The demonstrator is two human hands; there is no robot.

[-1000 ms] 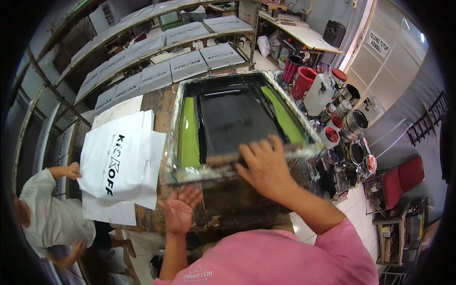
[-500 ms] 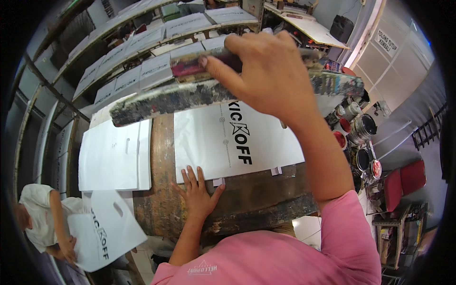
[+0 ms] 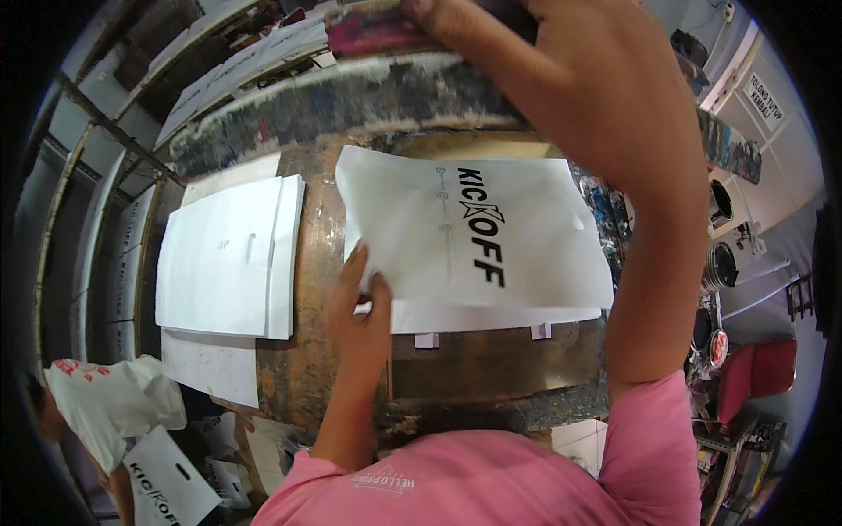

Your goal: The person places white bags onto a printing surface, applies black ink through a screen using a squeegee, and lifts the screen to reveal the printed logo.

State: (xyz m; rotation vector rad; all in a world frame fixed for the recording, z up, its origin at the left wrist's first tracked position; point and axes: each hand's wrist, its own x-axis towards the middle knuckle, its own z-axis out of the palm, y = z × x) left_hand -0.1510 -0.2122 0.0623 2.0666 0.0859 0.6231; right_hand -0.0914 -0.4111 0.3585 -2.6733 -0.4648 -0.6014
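Note:
My left hand pinches the near-left edge of a white bag with black printed lettering. The bag's near side is lifted and curves up off another white sheet beneath it. Above the table's far side, a paint-crusted screen-printing frame is held tilted up. My right hand is closed at the frame's raised edge, its thumb over a pink-stained bar there. Its other fingers are hidden or cut off by the upper rim.
A stack of white bags lies left on the stained wooden table. At lower left a person bends near a printed bag. Drying racks fill the far left. Paint cans and a red chair stand right.
My left hand went from lying flat by the bag's corner to gripping its edge, and the bag's near side rose. The frame and my right hand came higher and closer. The other person bent down.

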